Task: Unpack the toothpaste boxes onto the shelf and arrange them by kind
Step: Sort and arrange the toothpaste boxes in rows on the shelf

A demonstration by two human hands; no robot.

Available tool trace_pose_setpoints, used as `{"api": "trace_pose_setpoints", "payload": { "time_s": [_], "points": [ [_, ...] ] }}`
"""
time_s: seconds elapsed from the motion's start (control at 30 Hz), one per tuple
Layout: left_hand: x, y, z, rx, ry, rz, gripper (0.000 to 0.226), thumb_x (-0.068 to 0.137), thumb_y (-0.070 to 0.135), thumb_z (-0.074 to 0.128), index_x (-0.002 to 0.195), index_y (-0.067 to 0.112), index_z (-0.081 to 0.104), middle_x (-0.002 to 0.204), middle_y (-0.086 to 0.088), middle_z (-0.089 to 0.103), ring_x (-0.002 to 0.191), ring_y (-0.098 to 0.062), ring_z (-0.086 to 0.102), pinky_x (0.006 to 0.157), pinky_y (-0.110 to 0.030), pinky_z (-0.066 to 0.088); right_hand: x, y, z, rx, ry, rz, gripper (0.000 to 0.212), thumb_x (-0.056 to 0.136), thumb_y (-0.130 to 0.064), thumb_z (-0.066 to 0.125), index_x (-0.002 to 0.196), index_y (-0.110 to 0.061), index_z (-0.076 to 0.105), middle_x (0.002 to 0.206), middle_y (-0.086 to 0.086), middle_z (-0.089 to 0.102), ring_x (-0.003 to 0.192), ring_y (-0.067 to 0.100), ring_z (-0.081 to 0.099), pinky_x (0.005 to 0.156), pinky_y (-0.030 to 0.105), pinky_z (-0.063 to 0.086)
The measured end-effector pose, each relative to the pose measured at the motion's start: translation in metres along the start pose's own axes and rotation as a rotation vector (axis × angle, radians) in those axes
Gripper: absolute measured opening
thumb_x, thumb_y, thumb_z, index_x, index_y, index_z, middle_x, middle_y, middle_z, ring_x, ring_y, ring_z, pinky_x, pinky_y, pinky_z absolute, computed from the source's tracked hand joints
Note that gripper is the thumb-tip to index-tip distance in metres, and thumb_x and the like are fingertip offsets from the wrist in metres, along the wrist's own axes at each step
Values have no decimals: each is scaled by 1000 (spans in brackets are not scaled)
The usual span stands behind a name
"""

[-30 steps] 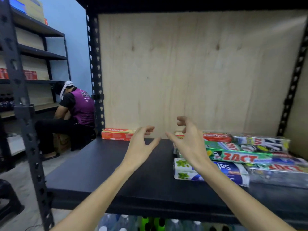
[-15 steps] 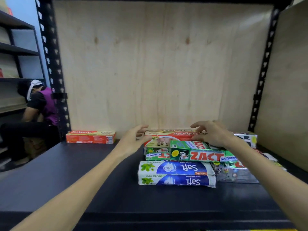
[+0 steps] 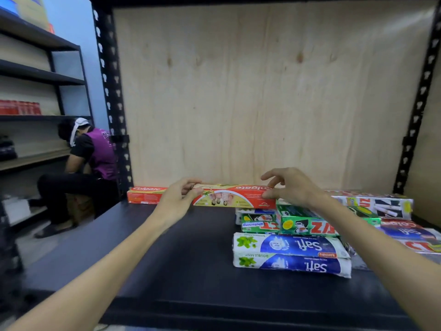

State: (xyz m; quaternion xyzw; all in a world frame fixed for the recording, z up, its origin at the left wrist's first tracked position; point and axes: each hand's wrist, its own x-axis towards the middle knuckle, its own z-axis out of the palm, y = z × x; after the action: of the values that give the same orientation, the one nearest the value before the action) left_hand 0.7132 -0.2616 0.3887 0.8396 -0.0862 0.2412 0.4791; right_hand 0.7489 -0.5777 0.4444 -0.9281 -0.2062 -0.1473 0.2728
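Note:
A long red Colgate box [image 3: 235, 197] hangs level above the dark shelf board [image 3: 181, 263]; my left hand [image 3: 177, 199] grips its left end and my right hand [image 3: 290, 186] pinches its right end. Behind it, at the back left, another red Colgate box [image 3: 145, 195] lies flat against the plywood. On the right is a heap of boxes: green Zact boxes [image 3: 307, 224], two white-and-blue Safi boxes [image 3: 290, 255] at the front, and more Zact, Safi and Colgate boxes [image 3: 379, 206] further right, partly hidden by my right arm.
Black perforated uprights [image 3: 112, 96] frame the bay, with a plywood back panel [image 3: 262, 91]. A person in a purple vest [image 3: 88, 163] crouches on the floor at the left, beside another shelving unit [image 3: 35, 75] holding red packs.
Both hands have closed on the red Colgate box from the top of the heap and carried it up and to the left. The view has shifted slightly right.

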Motion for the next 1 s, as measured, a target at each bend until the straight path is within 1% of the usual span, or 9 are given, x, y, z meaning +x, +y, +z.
{"api": "trace_pose_setpoints", "payload": {
  "time_s": [0.13, 0.27, 0.4, 0.5, 0.63, 0.7, 0.73, 0.83, 1.0],
  "points": [
    [-22, -14, -56, 49, 30, -13, 21, 97, 29, 65, 117, 35, 66, 115, 10, 71, 108, -5, 65, 101, -27, 49, 7, -45, 32, 12, -12, -74, 48, 73, -41, 87, 116, -29, 70, 93, -10, 72, 100, 17, 65, 101, 50, 44],
    [-50, -29, -107, 134, 32, -14, 19, 98, 26, 64, 112, 39, 66, 110, 9, 74, 98, -4, 69, 93, -28, 53, 4, -86, 65, 102, -78, -77, 51, 70, -34, 91, 117, -24, 72, 97, -5, 72, 94, 15, 67, 97, 40, 50],
    [-80, -44, -138, 151, 33, -74, 21, 97, 17, 66, 115, 27, 64, 111, 7, 71, 99, -4, 68, 95, -32, 54, -3, -112, 101, 81, -115, -131, 54, 66, -38, 93, 113, -22, 73, 99, -3, 73, 97, 15, 66, 93, 36, 51],
    [-99, -53, -153, 160, 40, -103, 25, 94, 17, 70, 117, 27, 64, 115, 9, 69, 107, -5, 65, 96, -30, 53, -9, -126, 117, 85, -109, -166, 50, 69, -36, 91, 113, -21, 75, 109, -5, 72, 103, 13, 61, 93, 31, 46],
    [-111, -53, -159, 186, 52, -57, 32, 83, 5, 80, 103, 23, 63, 110, 7, 69, 108, -1, 63, 90, -24, 54, -19, -128, 126, 52, -87, -227, 49, 58, -43, 94, 100, -38, 69, 106, -11, 67, 109, 17, 48, 84, 32, 31],
    [-113, -56, -158, 205, 37, -40, 28, 80, 14, 85, 95, 25, 64, 111, 6, 67, 113, -1, 61, 93, -23, 51, -25, -126, 127, 37, -110, -252, 46, 57, -48, 93, 92, -41, 64, 107, -15, 64, 111, 18, 46, 83, 32, 27],
    [-114, -57, -159, 194, 30, -42, 27, 79, 19, 86, 93, 25, 65, 112, 6, 66, 116, -3, 60, 97, -25, 50, -27, -127, 127, 32, -127, -245, 44, 60, -50, 92, 92, -41, 63, 111, -15, 63, 113, 18, 46, 89, 33, 29],
    [-113, -58, -159, 96, 1, -73, 26, 77, 20, 87, 91, 22, 64, 113, 1, 68, 116, -11, 65, 101, -32, 52, -31, -131, 121, 57, -204, -178, 42, 70, -50, 87, 100, -37, 62, 116, -12, 64, 116, 15, 54, 104, 41, 39],
    [-112, -58, -155, 54, 44, -108, 32, 81, 12, 84, 99, 18, 59, 106, 3, 74, 103, -8, 71, 93, -31, 57, -36, -130, 123, 164, -244, -87, 67, 70, -44, 90, 124, -29, 53, 116, -6, 66, 110, 12, 61, 98, 31, 49]
  ]
}}
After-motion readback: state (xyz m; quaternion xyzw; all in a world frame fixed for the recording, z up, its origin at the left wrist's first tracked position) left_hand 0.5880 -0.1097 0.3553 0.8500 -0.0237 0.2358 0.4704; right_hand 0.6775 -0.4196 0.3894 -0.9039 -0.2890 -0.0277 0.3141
